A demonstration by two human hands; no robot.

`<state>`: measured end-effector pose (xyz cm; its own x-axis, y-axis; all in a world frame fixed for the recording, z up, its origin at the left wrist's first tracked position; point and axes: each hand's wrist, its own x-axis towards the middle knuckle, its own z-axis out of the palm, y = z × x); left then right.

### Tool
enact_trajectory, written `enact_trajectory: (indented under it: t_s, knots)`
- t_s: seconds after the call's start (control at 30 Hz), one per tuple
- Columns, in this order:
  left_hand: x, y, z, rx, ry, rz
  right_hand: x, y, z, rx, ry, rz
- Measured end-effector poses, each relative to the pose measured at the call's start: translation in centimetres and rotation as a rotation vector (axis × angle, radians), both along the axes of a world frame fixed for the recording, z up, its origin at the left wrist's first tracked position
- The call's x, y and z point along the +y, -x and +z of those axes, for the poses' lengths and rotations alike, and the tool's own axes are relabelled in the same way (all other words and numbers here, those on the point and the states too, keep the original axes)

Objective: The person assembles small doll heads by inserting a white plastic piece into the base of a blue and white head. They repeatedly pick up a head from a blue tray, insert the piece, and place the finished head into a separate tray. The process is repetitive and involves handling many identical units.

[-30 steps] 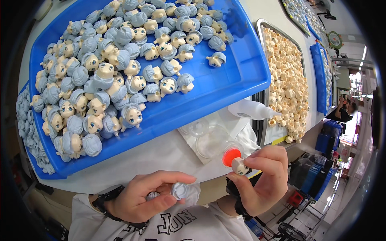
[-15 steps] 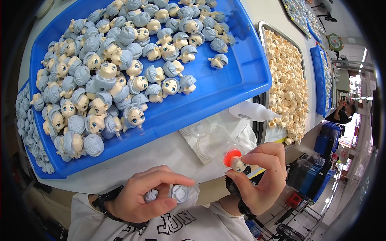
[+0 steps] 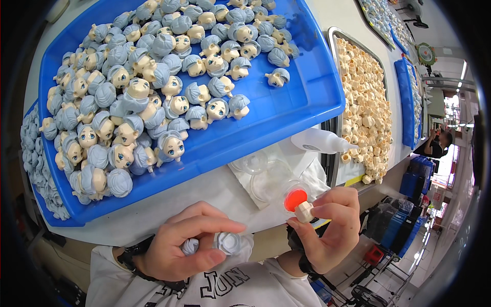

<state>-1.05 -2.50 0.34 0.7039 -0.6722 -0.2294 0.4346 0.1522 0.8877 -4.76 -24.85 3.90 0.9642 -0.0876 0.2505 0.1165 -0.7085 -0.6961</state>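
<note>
My left hand (image 3: 185,245) is closed around two grey-blue doll hair pieces. One hollow hair piece (image 3: 228,242) sits at the thumb and index finger with its opening facing up. The other hair piece (image 3: 190,246) is tucked further back among the fingers. Between the thumb and fingers of my right hand (image 3: 330,225) is a small cream doll head piece (image 3: 304,211), its painted face turned out of sight. That piece is at the rim of a small clear cup of red-orange liquid (image 3: 295,199); whether it touches the liquid I cannot tell.
A big blue tray (image 3: 302,97) holds many haired doll heads (image 3: 174,147). Loose hair pieces (image 3: 38,158) lie left of it. A metal tray (image 3: 333,38) of cream parts (image 3: 365,107) stands right. Near the cup are a white squeeze bottle (image 3: 319,141) and white cloth (image 3: 258,187).
The doll head in my right hand has been turned, so its painted face no longer shows. My left hand has barely shifted, still with both hair pieces.
</note>
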Motion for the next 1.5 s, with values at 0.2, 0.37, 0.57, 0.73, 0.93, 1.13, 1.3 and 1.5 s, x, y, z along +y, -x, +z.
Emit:
enact_trajectory:
  t_s: [0.2,0.37,0.57,0.73,0.93,1.13,1.3,1.5]
  knots:
    - [-0.3,0.4,0.6,0.223,0.077,0.097,0.5,-0.1,-0.5,-0.164,-0.090,-0.082]
    - [0.1,0.4,-0.4,0.159,0.149,0.028,0.7,0.0,-0.5,-0.182,-0.208,0.157]
    - [0.0,0.0,-0.4,-0.015,0.079,-0.013,2.4,0.4,-1.0,-0.194,-0.285,0.358]
    - [0.1,-0.2,-0.1,0.004,0.054,-0.015,2.9,0.1,-1.1,-0.136,-0.240,0.382]
    - [0.1,-0.2,0.0,-0.014,0.048,-0.042,3.5,0.3,-1.5,-0.097,-0.198,0.379]
    - [0.3,-0.1,-0.3,0.167,0.130,-0.039,4.7,0.2,-1.3,-0.163,-0.120,0.318]
    - [0.5,0.4,-0.1,0.280,0.174,-0.014,5.6,0.6,-2.8,-0.259,0.064,0.265]
    - [0.4,0.0,0.4,0.309,0.106,-0.111,5.3,0.5,-2.5,-0.206,-0.001,0.290]
